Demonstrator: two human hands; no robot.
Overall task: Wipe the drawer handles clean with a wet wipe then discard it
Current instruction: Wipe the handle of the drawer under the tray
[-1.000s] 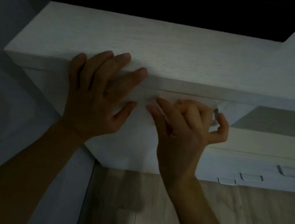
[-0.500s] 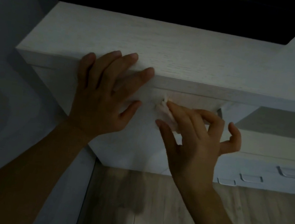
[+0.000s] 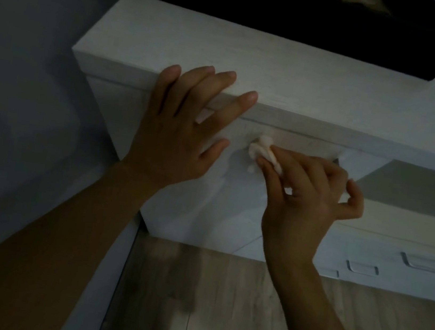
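Head view showed the left hand (image 3: 178, 137) spread flat, fingers straight, holding nothing and resting over the front edge of the white cabinet top (image 3: 305, 87). The right hand (image 3: 306, 199) pinched a crumpled wet wipe (image 3: 261, 150) in its fingertips, pressed to the top drawer front (image 3: 232, 209) just under that edge. Other drawer handles (image 3: 420, 262) lay lower right.

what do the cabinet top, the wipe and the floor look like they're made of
Cabinet top: pale wood-grain laminate or painted wood, matte, with fine streaks.
Wipe: probably a soft white nonwoven sheet, crumpled and pinched in the right hand.
Floor: wood-look planks with grain and seams; real or laminate, cannot tell.
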